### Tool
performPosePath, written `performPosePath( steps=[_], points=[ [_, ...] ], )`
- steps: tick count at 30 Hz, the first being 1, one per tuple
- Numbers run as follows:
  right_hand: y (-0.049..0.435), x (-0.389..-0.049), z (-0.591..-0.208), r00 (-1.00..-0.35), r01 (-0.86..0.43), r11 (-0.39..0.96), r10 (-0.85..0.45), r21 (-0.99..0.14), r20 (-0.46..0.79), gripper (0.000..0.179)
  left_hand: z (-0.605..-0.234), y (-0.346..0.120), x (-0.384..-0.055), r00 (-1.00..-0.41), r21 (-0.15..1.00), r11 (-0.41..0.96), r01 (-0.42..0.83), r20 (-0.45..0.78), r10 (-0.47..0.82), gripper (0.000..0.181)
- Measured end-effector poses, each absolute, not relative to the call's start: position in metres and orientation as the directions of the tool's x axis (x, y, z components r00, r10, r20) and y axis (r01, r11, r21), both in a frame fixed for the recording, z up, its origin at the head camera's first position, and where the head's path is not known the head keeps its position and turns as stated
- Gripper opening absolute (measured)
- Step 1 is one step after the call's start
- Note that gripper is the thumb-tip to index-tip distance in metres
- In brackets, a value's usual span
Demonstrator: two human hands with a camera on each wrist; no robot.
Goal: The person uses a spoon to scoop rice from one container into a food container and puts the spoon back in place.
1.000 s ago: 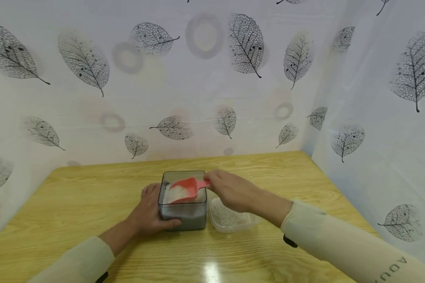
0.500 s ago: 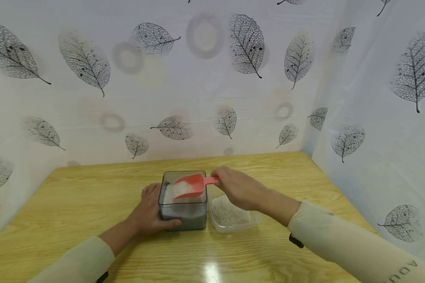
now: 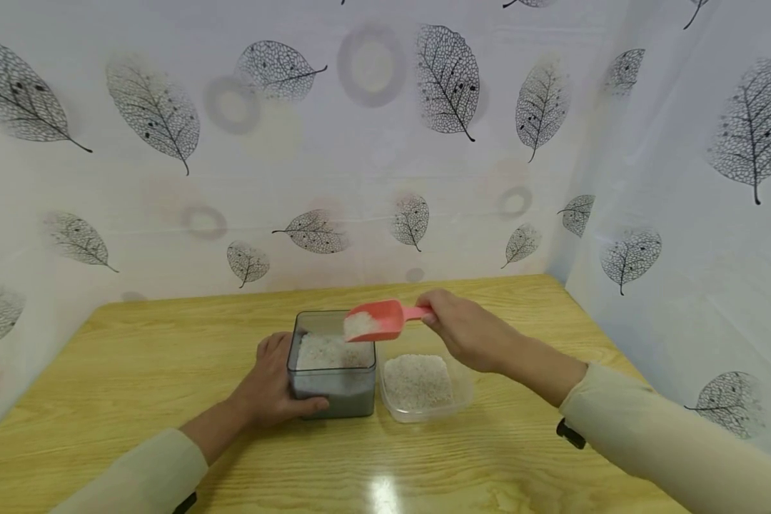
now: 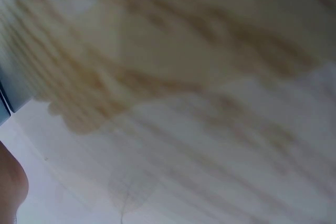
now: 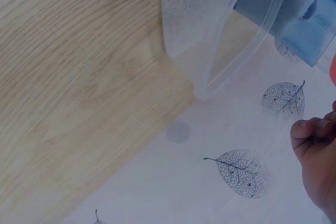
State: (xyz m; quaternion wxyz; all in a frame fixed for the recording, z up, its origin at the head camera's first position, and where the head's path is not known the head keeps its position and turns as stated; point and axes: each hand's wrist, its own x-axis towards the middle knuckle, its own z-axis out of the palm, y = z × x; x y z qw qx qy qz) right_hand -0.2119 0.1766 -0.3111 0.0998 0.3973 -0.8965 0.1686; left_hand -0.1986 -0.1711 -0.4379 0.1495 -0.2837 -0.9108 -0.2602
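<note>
While my left hand (image 3: 270, 385) clasps the gray container (image 3: 337, 396), my right hand (image 3: 472, 330) grips the pink scoop (image 3: 390, 318), now farther right with its rice (image 3: 360, 325); this scooping seems done.

A yellow-brown, wood-grained worktop (image 3: 167, 364), on which a bright reflection (image 3: 383, 494) is cast, is bordered along its back and right side by a pale sheet (image 3: 373, 160) printed with dark, net-veined leaves (image 3: 447, 80) and faint grey rings (image 3: 345, 66).
</note>
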Motion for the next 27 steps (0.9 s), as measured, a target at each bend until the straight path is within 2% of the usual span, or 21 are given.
performPosePath(
  steps=[16,27],
  points=[
    [0.241,-0.207,-0.320,-0.725,-0.688,0.690,-0.641,-0.224,0.253,0.013,-0.437,-0.171,-0.197,-0.797,0.390,0.705,0.592,0.415,0.439,0.108],
    [0.278,-0.202,-0.329,-0.681,-0.727,0.671,-0.675,-0.147,0.285,0.013,-0.436,-0.170,-0.196,-0.797,0.388,0.708,0.590,0.420,0.434,0.107]
  ],
)
